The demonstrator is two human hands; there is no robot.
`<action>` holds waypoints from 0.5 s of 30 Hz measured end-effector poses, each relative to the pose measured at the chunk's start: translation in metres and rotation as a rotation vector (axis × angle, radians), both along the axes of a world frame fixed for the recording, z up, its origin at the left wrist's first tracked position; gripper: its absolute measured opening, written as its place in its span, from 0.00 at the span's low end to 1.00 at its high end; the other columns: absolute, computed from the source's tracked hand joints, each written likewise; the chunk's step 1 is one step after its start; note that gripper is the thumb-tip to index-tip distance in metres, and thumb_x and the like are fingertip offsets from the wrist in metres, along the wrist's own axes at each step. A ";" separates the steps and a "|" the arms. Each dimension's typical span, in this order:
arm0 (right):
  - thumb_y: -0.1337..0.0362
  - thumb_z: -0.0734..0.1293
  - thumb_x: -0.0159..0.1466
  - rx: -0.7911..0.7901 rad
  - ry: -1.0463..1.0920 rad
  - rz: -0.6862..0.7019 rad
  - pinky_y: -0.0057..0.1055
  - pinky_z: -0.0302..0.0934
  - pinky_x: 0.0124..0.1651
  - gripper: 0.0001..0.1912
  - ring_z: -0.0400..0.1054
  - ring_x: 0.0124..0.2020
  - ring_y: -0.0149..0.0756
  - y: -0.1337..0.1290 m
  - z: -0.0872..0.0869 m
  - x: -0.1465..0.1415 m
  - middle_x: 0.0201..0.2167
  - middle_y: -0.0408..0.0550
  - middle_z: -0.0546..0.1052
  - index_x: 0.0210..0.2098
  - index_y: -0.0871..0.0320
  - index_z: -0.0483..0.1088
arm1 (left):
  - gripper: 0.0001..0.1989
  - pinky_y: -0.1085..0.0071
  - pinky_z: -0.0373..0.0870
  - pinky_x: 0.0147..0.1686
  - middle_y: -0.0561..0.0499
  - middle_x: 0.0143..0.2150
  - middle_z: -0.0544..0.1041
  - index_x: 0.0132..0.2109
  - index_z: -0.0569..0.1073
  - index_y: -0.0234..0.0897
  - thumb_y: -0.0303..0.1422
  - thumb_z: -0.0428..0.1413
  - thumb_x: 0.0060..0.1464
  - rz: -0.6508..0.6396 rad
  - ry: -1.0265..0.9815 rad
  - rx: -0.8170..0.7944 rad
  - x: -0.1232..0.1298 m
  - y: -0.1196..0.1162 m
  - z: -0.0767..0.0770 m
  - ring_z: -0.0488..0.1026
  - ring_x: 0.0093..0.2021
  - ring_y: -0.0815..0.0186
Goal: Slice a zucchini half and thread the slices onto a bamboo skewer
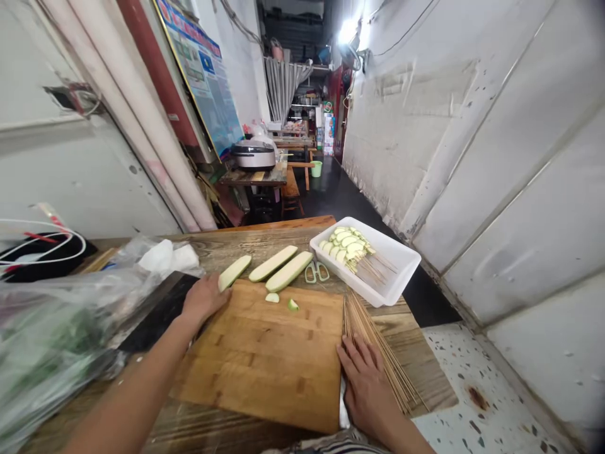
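A wooden cutting board (269, 353) lies in front of me. My left hand (205, 299) rests at its upper left edge, fingers stretched out beside a halved zucchini (235, 272). At the board's right edge my right hand (366, 381) lies with fingers apart, touching the board and a bundle of bamboo skewers (378, 347). Beyond the board are two more zucchini halves (273, 263), cut face up. Near its far edge sit a small pale zucchini piece (272, 297) and a green end piece (293, 305).
A white plastic tray (401, 268) holds skewered zucchini slices (347, 244). Scissors (316, 272) with pale green handles lie beside it. Plastic bags (61, 340) and white tissue (170, 257) crowd the left. Past the table stands a rice cooker (254, 155).
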State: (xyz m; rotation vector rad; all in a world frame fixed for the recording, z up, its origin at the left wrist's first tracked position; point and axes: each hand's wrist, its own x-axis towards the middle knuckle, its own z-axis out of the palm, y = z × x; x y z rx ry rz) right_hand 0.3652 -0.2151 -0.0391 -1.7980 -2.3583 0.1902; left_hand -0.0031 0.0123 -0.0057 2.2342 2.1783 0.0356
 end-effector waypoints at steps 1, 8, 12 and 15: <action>0.75 0.59 0.49 -0.018 -0.009 0.019 0.48 0.30 0.64 0.43 0.37 0.66 0.45 0.002 -0.002 0.004 0.66 0.43 0.51 0.65 0.54 0.51 | 0.27 0.61 0.64 0.45 0.33 0.47 0.71 0.52 0.64 0.26 0.43 0.45 0.53 0.013 0.000 -0.010 -0.001 0.006 -0.003 0.70 0.47 0.49; 0.76 0.58 0.48 -0.069 0.000 0.039 0.47 0.34 0.64 0.42 0.43 0.65 0.43 0.011 0.004 0.029 0.64 0.46 0.55 0.64 0.57 0.53 | 0.26 0.67 0.64 0.44 0.38 0.47 0.75 0.54 0.62 0.26 0.41 0.47 0.53 0.011 -0.082 -0.052 -0.004 0.037 -0.012 0.71 0.47 0.56; 0.71 0.59 0.57 -0.050 0.105 0.100 0.42 0.35 0.65 0.26 0.47 0.64 0.39 0.002 0.016 0.020 0.61 0.43 0.62 0.55 0.54 0.65 | 0.25 0.70 0.63 0.47 0.43 0.49 0.75 0.55 0.61 0.28 0.37 0.48 0.53 -0.006 -0.137 -0.025 -0.005 0.047 -0.011 0.71 0.49 0.59; 0.70 0.60 0.58 -0.040 0.101 0.069 0.43 0.40 0.64 0.21 0.51 0.62 0.41 -0.006 0.012 0.010 0.58 0.46 0.66 0.50 0.54 0.69 | 0.24 0.74 0.65 0.44 0.47 0.47 0.77 0.53 0.65 0.32 0.35 0.54 0.48 0.008 -0.177 0.066 -0.003 0.047 -0.007 0.73 0.46 0.62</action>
